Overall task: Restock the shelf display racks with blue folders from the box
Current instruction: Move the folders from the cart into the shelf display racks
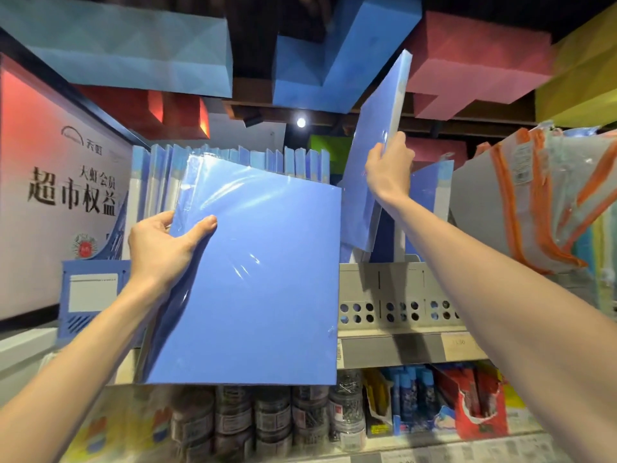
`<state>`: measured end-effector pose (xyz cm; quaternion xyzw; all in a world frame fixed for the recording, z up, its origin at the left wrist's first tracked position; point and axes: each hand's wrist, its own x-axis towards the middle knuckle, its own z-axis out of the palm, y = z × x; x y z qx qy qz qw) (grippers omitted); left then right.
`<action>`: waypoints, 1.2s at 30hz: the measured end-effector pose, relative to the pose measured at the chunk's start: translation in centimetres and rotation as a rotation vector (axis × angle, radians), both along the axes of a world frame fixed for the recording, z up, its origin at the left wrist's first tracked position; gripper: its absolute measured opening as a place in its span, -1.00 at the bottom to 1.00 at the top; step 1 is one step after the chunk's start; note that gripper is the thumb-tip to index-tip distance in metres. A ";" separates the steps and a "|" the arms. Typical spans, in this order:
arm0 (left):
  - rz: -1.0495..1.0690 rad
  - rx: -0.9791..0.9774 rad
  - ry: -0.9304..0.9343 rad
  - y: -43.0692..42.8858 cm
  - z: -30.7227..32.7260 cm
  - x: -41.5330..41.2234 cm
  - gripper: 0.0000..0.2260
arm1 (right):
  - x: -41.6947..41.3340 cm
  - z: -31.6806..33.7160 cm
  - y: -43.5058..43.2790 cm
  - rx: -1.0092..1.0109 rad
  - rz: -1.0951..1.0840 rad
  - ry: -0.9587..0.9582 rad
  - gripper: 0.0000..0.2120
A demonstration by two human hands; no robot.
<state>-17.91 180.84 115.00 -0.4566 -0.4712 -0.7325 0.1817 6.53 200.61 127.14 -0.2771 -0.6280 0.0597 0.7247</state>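
My left hand (163,248) grips the left edge of a stack of shrink-wrapped blue folders (253,279), held upright in front of the shelf. My right hand (389,168) grips a single blue folder (374,138) by its right edge, tilted with its top leaning right, its lower end above the grey perforated rack (397,302). A row of blue folders (233,158) stands upright on the shelf behind the stack. More blue folders (430,202) stand in the grey rack to the right of my right hand. The box is not in view.
A blue file holder (90,295) stands at the left, under a sign with Chinese writing (66,195). Orange-zippered pouches (541,202) hang at the right. Jars of clips (273,419) and packaged goods (434,402) fill the lower shelf. Coloured foam blocks (467,68) hang overhead.
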 end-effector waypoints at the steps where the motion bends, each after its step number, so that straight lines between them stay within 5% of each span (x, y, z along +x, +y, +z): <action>1: 0.000 0.001 0.000 0.0 0.0 -0.1 -0.85 | -0.5 -0.1 -0.1 0.001 -0.005 -0.013 -0.88; 10: -0.005 0.009 -0.005 -0.2 -0.1 -0.7 -0.88 | -4.1 -2.6 0.0 -0.020 0.043 0.009 -0.73; 15: 0.001 -0.013 -0.026 -0.3 0.0 -1.4 -0.54 | -4.5 -3.9 0.1 -0.057 0.051 -0.027 -0.74; 21: -0.013 0.009 -0.025 -0.4 0.0 -1.3 -0.85 | -2.3 -4.3 1.0 -0.115 0.144 -0.282 -0.67; 36: -0.196 0.120 -0.083 0.5 -1.1 -0.2 -0.83 | 0.0 -8.2 1.0 -0.301 0.284 -0.161 -0.85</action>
